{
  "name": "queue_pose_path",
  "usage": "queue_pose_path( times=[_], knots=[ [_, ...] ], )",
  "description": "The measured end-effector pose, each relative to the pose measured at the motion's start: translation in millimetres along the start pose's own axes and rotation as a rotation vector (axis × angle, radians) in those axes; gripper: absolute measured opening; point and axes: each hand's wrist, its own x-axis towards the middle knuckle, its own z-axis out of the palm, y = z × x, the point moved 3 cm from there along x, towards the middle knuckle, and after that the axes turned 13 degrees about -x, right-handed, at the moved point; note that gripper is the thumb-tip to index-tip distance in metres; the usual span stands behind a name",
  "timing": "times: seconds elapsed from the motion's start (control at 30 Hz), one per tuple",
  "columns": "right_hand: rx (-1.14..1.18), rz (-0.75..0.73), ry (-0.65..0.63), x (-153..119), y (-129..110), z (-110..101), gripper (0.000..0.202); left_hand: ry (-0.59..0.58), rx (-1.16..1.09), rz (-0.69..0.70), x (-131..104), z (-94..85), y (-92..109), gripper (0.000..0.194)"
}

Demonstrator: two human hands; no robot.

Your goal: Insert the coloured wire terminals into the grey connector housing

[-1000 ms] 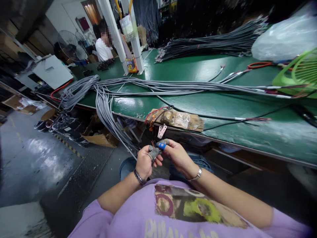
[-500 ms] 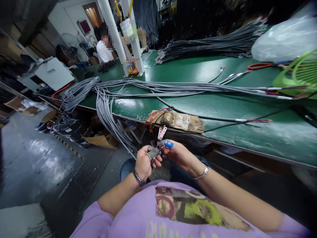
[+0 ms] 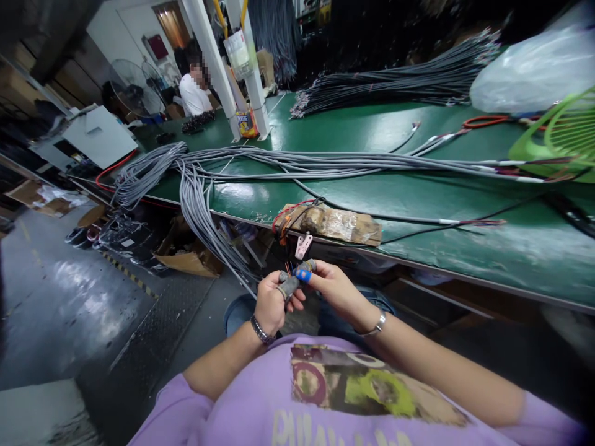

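Note:
My left hand (image 3: 275,300) is closed on the end of a grey cable, its thumb and forefinger covered by grey finger sleeves. Thin coloured wires (image 3: 289,269) fan up out of that grip. My right hand (image 3: 328,282), with a blue wrap on the thumb and a grey sleeve on a finger, pinches at the same wires; the fingertips hide which ones. Just above both hands, a pink clip (image 3: 304,246) hangs at the table edge, below a taped wooden board (image 3: 341,224). A bundle of grey cables (image 3: 199,210) droops over the edge towards my left hand.
More grey cables lie along the green table (image 3: 260,201). Behind them are a dark cable bundle (image 3: 385,87), a plastic bag (image 3: 525,71) and a green fan (image 3: 558,136). A person (image 3: 193,93) is at the far left. A cardboard box (image 3: 186,254) stands below the table.
My right hand has moved slightly left and closed in, its blue-wrapped thumb now pressed over the wires beside my left fingers. My left hand stays nearly in place.

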Motion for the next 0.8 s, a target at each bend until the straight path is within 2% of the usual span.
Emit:
queue_pose_path(
  times=[0.17, 0.43, 0.67, 0.8],
  knots=[
    [0.039, 0.033, 0.032, 1, 3, 4, 0.027, -0.001, 0.002, -0.007, -2, -0.6, -1, 0.022],
    [0.083, 0.038, 0.015, 2, 6, 6, 0.025, -0.002, -0.016, -0.013, 0, -2.1, -2, 0.024],
    [0.158, 0.058, 0.137, 2, 17, 10, 0.023, 0.037, -0.08, -0.002, 2, -3.9, -8, 0.025],
    [0.244, 0.069, 0.096, 3, 19, 10, 0.027, 0.034, -0.105, -0.009, 3, -5.7, -5, 0.023]
  ],
)
